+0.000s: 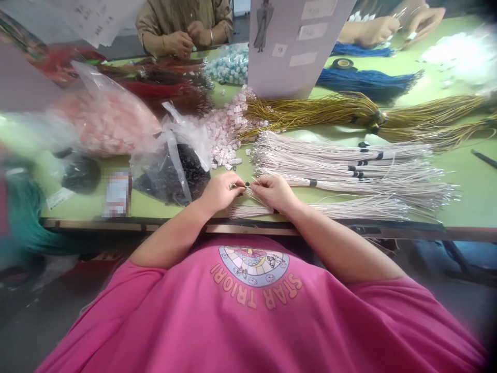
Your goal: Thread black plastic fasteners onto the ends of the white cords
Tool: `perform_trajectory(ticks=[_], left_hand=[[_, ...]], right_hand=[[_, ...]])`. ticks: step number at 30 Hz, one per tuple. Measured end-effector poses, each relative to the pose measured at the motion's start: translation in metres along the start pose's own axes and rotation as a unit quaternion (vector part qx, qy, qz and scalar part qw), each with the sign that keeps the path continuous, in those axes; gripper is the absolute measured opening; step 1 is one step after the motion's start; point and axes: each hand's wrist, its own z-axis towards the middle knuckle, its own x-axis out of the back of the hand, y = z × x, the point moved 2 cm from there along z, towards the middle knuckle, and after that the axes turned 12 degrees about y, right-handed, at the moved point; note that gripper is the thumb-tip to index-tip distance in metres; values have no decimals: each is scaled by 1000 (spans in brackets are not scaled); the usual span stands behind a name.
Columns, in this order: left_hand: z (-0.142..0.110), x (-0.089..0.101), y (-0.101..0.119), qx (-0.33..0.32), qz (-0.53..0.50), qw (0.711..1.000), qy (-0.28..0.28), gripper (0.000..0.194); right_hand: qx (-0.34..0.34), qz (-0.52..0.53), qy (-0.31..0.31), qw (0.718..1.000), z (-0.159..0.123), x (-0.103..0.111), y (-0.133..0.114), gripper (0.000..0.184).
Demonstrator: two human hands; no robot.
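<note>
My left hand (222, 192) pinches a small black plastic connector (247, 184) between thumb and forefinger. Close beside it, my right hand (276, 192) is closed on a thin white wire, whose end meets the connector; whether it sits inside cannot be made out. Under and beyond my right hand lie bundles of white wires (334, 163) tied with black tape. A thinner white bundle (349, 209) runs along the table's front edge, partly beneath the right wrist. Left of my left hand is an open clear bag of black connectors (194, 168).
Pale pink connectors (227, 127) are heaped ahead, beside a bag of pinkish pieces (112, 122). Yellow wires (322, 111) and blue wires (365, 83) lie behind the white ones. A lilac divider (287, 46) stands upright. Co-workers' hands (180, 42) are across the table.
</note>
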Motion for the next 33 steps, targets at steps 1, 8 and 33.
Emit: perform_trajectory(ticks=[1, 8, 33], left_hand=[[1, 3, -1, 8, 2, 1000, 9, 9], [0, 17, -10, 175, -246, 953, -9, 27], [-2, 5, -2, 295, -337, 894, -24, 16]], right_hand=[[-14, 17, 12, 1000, 1, 2, 1, 24], [-118, 149, -19, 981, 3, 6, 8, 24], [15, 19, 20, 999, -5, 5, -5, 14]])
